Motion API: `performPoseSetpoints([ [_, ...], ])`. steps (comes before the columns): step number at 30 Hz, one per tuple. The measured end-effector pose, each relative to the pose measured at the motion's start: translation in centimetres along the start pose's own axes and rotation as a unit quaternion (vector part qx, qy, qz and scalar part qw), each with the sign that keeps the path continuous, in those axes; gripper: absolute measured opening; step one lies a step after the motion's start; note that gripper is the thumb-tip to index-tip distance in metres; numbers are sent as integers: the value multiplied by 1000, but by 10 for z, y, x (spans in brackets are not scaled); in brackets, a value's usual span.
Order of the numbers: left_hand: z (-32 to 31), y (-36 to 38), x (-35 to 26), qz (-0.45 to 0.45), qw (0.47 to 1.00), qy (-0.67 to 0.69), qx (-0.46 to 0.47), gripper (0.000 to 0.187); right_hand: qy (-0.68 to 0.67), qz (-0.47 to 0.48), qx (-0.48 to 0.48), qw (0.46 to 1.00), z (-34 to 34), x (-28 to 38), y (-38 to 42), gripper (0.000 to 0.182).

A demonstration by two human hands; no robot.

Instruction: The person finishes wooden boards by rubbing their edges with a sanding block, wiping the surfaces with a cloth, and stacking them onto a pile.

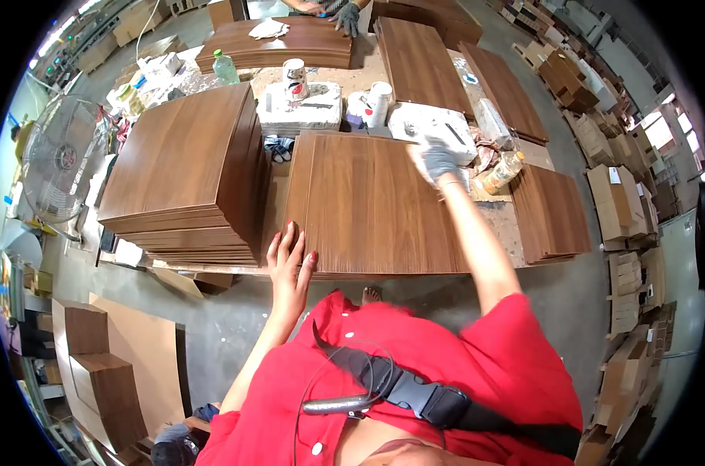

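Left hand (289,260): bare, fingers spread flat on the near left edge of the wood panel (368,206), centre of frame.
Right hand (438,159): gloved, at the panel's far right corner; whether it pinches anything I cannot tell.
Slip risk: the panel overhangs the bench (500,217) edge; uneven pressure could tip it.
Neighbour: the tall panel stack (185,171), left of centre, could be knocked.

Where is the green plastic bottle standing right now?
The green bottle stands upright at the table's far left, between the tall panel stack and the far stack.
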State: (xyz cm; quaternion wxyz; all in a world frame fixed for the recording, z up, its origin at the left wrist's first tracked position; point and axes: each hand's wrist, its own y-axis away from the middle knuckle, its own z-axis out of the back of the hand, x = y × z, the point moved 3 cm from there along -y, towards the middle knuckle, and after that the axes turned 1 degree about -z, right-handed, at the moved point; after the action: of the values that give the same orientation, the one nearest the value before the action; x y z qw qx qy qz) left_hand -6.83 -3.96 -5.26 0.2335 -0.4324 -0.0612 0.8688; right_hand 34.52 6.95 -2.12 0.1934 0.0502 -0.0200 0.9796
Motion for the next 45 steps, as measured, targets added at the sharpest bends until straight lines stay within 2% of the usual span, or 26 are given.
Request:
performPoseSetpoints([
  [2,-1,-4,4,-17,1000,-9,1,46,-97,-84,-26,991,15,-63,-4,34],
  [5,-1,-4,3,-32,999,-15,-8,44,-173,-52,-56,982,23,-52,0,35],
  [9,1,-6,8,-55,998,-11,1,41,80,59,-194,976,-40,36,-4,52],
  [10,3,-7,7,-61,998,-12,0,40,96,55,-187,976,-33,67,-2,51],
  [13,5,-9,6,-57,998,-16,11,40,10,182,-63,981,-46,139,-26,52],
  [14,5,-8,6,-56,998,-18,12,40,21,200,-202,958,-48,166,-20,51],
  [16,4,-7,7,-57,998,-26,5,41,10,265,-208,941,-36,207,10,62],
  [17,3,-6,9,-49,998,-33,7,42,31,268,-148,951,-57,219,24,64],
  [18,1,-5,9,-48,998,-33,5,42,11,323,-75,943,-30,226,64,64],
  [20,0,-4,11,-41,999,-28,1,42,-3,432,-168,886,-60,220,101,61],
  [22,2,-3,11,-55,998,-26,6,44,-116,443,-114,882,-12,195,142,61],
  [24,1,-2,14,-52,999,-13,11,46,-61,406,-125,903,18,151,135,57],
  [27,2,-4,16,-70,997,6,24,54,28,224,-171,959,-30,40,56,50],
  [28,5,-4,17,-71,997,6,25,54,-7,154,-166,974,-50,13,32,46],
  [29,8,-4,18,-82,996,7,38,59,72,148,-216,962,-25,43,55,49],
  [30,10,-4,19,-93,994,8,53,65,83,179,-151,969,-6,84,72,56],
  [31,11,-6,21,-98,993,-2,58,76,54,303,-226,924,-6,117,100,58],
  [33,15,-9,20,-94,994,19,43,80,-102,378,-163,906,-1,183,155,60],
  [34,16,-10,21,-87,995,29,37,83,-69,400,-75,911,-2,209,184,69],
  [35,15,-9,27,-70,996,25,44,86,-2,422,-103,901,-10,220,204,71],
  [38,17,-7,32,-98,994,34,28,85,-147,410,-92,895,31,186,208,65],
  [39,20,-7,28,-107,993,11,43,82,-87,343,-60,934,29,164,195,63],
  [41,24,-4,23,-135,989,-25,55,76,-93,236,-101,962,-1,101,164,57],
  [42,24,-4,23,-136,989,-25,57,76,-160,195,-176,952,10,98,162,54],
  [43,23,-5,23,-136,989,-24,52,77,-50,239,-197,949,13,107,169,49],
  [45,22,-7,23,-135,989,-25,51,78,-98,294,-183,933,20,159,189,50],
])
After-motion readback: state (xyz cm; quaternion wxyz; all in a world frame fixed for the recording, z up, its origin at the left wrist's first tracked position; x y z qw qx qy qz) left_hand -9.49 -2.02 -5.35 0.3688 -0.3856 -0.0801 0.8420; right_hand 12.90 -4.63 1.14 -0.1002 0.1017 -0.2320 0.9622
